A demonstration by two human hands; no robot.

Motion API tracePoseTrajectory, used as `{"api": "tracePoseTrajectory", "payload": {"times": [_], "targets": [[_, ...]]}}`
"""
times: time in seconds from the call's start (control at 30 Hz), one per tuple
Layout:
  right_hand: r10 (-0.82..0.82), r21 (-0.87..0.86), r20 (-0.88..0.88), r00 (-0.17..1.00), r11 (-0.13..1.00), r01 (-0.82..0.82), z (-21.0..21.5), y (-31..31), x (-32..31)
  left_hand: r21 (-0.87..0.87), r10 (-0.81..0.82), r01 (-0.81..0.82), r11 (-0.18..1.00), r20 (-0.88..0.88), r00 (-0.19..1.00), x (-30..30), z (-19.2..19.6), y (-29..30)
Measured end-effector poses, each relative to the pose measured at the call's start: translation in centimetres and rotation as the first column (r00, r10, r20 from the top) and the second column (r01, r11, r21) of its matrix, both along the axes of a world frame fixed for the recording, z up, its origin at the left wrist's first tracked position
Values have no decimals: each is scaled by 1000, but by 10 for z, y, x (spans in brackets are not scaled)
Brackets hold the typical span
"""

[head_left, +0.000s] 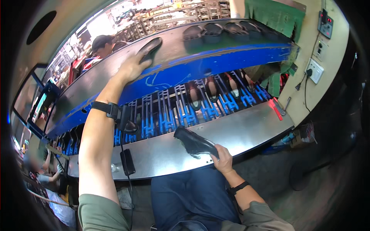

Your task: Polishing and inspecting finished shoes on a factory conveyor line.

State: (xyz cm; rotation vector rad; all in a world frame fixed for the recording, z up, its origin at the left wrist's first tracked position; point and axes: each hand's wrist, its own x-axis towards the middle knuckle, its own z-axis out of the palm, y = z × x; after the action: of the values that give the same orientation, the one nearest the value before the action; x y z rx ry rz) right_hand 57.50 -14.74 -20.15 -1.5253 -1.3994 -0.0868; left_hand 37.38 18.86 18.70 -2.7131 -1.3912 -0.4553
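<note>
A long dark conveyor [216,46] with a blue front edge curves across the far side, from lower left up to the right. Under it runs a second level of blue racks [181,111], several with shoes standing in them. Nearer lies a bare steel worktop [239,133], curved the same way, above the person's blue-trousered lap. To the right stands a pale wall [335,65] with a socket and a small control box. At far left, beyond the conveyor, another person in a dark cap [101,41] bends over their work, and more racks fill the bright room behind.

The left arm reaches far out and up, nearly straight, a black strap on the wrist with a cable hanging from it. The left hand [133,66] lies palm down on the conveyor, fingers spread flat and touching the near end of a black sole [149,48] that lies just beyond it; it does not close around it.

The right arm is bent, close to the body. The right hand [221,156] is at the near edge of the worktop, closed around the heel end of a black shoe [192,141], which points away to the left, tilted, over the steel.
</note>
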Motion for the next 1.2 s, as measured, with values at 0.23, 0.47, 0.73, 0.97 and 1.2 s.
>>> {"api": "tracePoseTrajectory", "payload": {"times": [0.23,0.47,0.73,0.97,1.2], "targets": [[3,29,23,1000,1000,-4,-5,-4,5,-76,-34,138,988,752,659,-38,-6,-49],[75,-225,80,994,973,-55,2,-3,19,312,-225,62,948,521,823,-133,-133,-372],[248,-92,402,882,969,-230,185,3,-11,-443,89,-16,896,144,986,-175,-285,-510],[480,-117,-324,815,835,-538,219,-83,-42,-53,366,-414,909,579,729,-221,-316,-392],[193,87,-979,66,686,-722,115,-149,-77,-719,698,398,570,679,227,-221,-333,-338]]}}
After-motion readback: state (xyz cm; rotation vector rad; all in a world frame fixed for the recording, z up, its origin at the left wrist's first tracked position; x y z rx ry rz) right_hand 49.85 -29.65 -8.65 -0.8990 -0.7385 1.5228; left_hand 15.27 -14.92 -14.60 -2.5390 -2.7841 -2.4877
